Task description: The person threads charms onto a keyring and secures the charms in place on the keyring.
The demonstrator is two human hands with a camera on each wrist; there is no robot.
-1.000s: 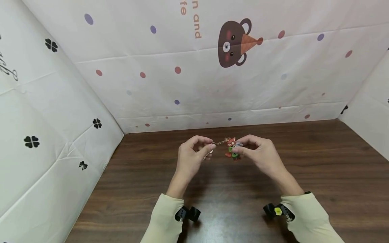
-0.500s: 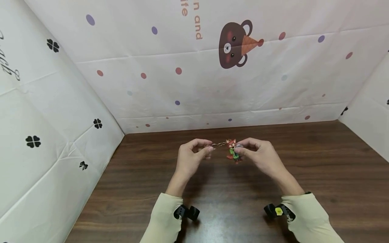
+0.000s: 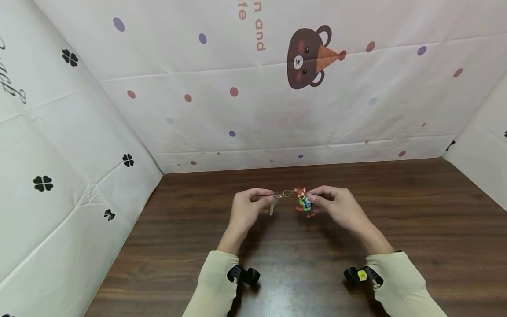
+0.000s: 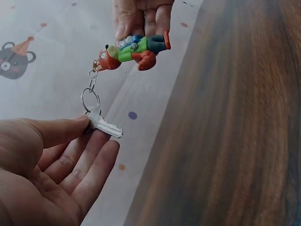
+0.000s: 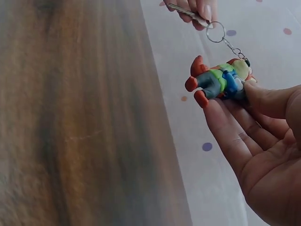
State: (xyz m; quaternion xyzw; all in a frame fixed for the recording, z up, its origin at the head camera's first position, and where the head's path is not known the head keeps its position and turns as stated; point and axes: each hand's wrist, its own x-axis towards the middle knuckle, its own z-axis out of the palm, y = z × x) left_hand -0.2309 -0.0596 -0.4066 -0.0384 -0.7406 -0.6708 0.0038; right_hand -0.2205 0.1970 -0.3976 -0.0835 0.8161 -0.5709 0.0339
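A keychain hangs between my two hands above the brown table (image 3: 301,264). My left hand (image 3: 253,199) (image 4: 87,129) pinches a silver key (image 4: 106,126) (image 3: 271,206) by its head, thumb against forefinger. The key sits on a small metal ring (image 4: 90,99) (image 5: 216,31) with a short chain. At the chain's other end is a little fox figure (image 3: 303,200) (image 4: 134,49) (image 5: 218,80) in a green top and blue trousers. My right hand (image 3: 317,199) (image 5: 244,92) pinches the figure between thumb and fingers.
White cloth walls printed with coloured dots, a brown bear (image 3: 309,55) and black clovers close in the table at the back and on both sides. Black wrist-camera mounts (image 3: 243,275) sit on my cream sleeves near the table's front.
Both hands have sunk a little toward the table. The key now hangs out below my left fingers, and the chain is stretched between the hands.
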